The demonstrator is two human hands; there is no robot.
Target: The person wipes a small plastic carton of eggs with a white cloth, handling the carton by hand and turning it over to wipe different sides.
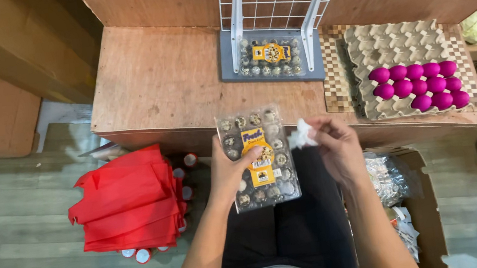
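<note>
Your left hand [232, 171] is clamped on the left edge of a clear plastic pack of speckled quail eggs [258, 157], thumb across its yellow label, holding it over your lap just in front of the wooden table [153, 84]. Your right hand [337, 146] pinches a small white crumpled tissue [302, 136] between fingertips, just beside the pack's upper right corner. On the table sit 1 more pack [270, 57] and a carton tray [403, 41] of pink eggs [417, 86] — red bags [128, 202] lie on the floor to your left.
</note>
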